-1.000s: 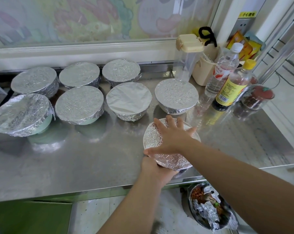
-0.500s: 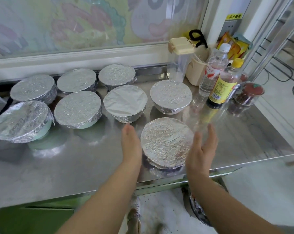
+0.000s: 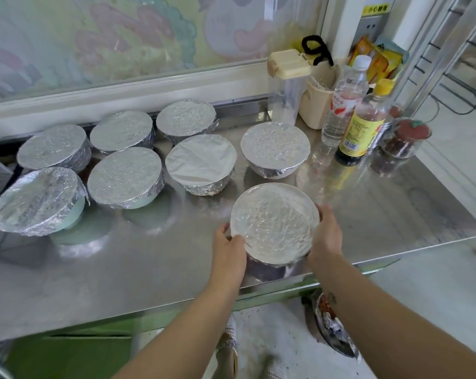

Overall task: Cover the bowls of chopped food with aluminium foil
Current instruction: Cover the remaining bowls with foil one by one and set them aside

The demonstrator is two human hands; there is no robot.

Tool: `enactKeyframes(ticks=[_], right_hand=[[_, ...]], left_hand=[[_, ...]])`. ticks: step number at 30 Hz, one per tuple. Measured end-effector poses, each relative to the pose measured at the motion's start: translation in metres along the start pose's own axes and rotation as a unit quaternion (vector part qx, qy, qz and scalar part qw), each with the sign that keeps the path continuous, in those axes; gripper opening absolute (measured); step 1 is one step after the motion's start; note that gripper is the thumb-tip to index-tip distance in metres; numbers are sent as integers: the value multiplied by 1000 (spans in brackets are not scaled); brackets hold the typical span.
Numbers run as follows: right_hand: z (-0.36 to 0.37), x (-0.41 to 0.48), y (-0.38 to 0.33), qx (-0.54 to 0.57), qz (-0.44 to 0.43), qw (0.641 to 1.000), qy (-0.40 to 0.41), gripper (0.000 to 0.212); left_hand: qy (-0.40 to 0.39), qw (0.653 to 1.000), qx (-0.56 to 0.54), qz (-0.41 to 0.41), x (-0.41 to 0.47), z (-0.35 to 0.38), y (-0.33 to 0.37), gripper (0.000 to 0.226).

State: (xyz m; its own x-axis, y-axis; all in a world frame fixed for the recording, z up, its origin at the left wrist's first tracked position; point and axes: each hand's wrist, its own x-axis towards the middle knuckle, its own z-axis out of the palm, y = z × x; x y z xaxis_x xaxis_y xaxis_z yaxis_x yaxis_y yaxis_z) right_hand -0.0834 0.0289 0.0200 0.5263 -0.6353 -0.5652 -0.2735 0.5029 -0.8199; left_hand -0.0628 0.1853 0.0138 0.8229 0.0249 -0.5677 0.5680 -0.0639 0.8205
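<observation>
The front bowl (image 3: 275,228) stands at the near edge of the bench (image 3: 122,269), and its top is already under crumpled foil (image 3: 286,203). It lies straight between the two hands. The left hand (image 3: 228,253) grips its left side with the thumb at the rim, and the right hand (image 3: 327,236) wraps its right side, its fingers mostly hidden. The bowl is round, so it has no long axis, and neither hand is nearer. I judge that the next move is to press the foil edge down or to push the bowl back. Behind the front bowl stand seven covered bowls (image 3: 275,149), the closest just behind it. Bottles (image 3: 362,124) behind and to its right narrow the way.
</observation>
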Motion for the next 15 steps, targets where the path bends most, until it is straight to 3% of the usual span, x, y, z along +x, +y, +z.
enactKeyframes(ticks=[2, 4, 6, 8, 11, 13, 15], right_hand=[[-7, 14, -6, 20, -23, 999, -17, 38], [-11, 13, -2, 32, -42, 999, 3, 44], [-12, 3, 10, 37, -48, 997, 38, 44], [-11, -6, 23, 55, -42, 996, 50, 38], [-5, -17, 35, 83, -27, 995, 52, 37], [1, -21, 38, 93, -15, 994, 52, 38], [5, -19, 40, 92, -14, 994, 57, 38]], left_hand=[[5, 1000, 17, -20, -1, -6, -8, 51], [45, 999, 23, 9, 6, -12, 0, 66], [55, 996, 18, 61, 17, -12, 19, 58], [13, 994, 19, 103, 28, -6, 36, 48], [-46, 996, -35, 75, 47, 4, 44, 48], [-67, 995, -62, 49, 52, 11, 38, 26], [-79, 994, -71, 40, 51, 18, 30, 22]])
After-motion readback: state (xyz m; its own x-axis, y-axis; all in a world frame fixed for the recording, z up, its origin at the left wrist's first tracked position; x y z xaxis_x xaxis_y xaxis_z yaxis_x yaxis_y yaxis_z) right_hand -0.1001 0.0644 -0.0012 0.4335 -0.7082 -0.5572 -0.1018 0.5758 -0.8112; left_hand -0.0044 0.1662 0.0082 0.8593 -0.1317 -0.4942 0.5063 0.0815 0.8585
